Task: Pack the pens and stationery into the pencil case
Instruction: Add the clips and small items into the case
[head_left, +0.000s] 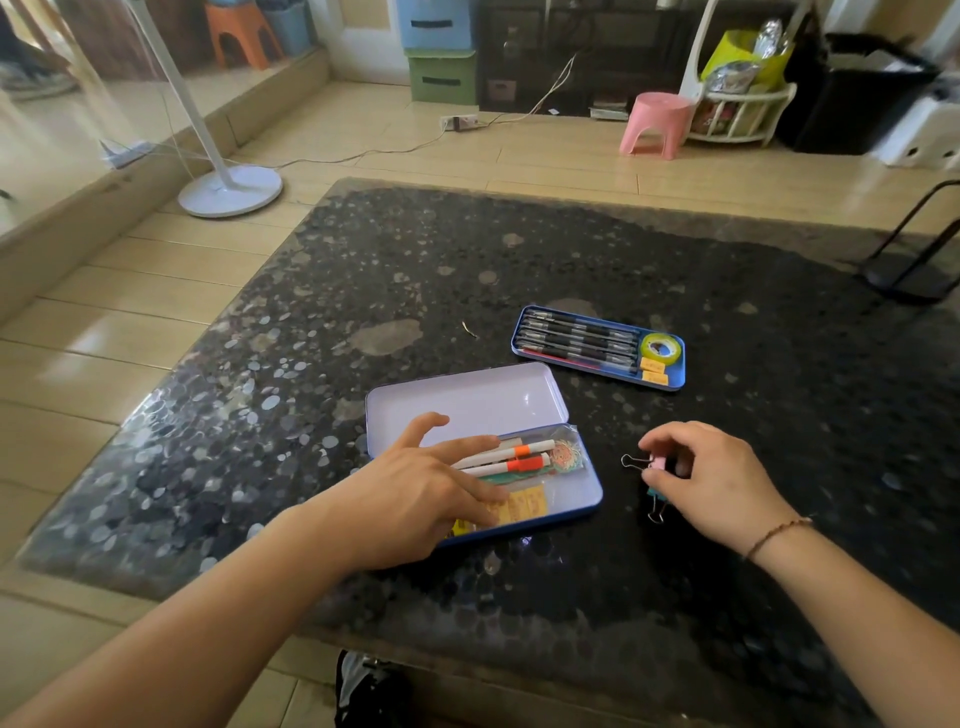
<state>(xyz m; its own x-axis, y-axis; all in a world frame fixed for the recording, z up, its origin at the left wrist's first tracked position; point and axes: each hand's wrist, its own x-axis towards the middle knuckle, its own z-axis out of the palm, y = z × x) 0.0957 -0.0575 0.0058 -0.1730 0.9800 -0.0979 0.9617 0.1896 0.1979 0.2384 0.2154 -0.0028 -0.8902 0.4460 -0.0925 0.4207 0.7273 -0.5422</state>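
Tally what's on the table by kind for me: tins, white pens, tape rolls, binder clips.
Open pencil case: 1
Blue tin tray of dark pens: 1
White pens with orange bands, in the case: 2
Tape roll, in the tray: 1
Binder clips at the right hand: at least 2, partly hidden
Total: 7

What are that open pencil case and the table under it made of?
The pencil case looks like thin painted metal: pressed rounded rim, smooth pale lid inside catching a glint. The table appears to be dark pebbled stone, glossy, perhaps under glass or resin.
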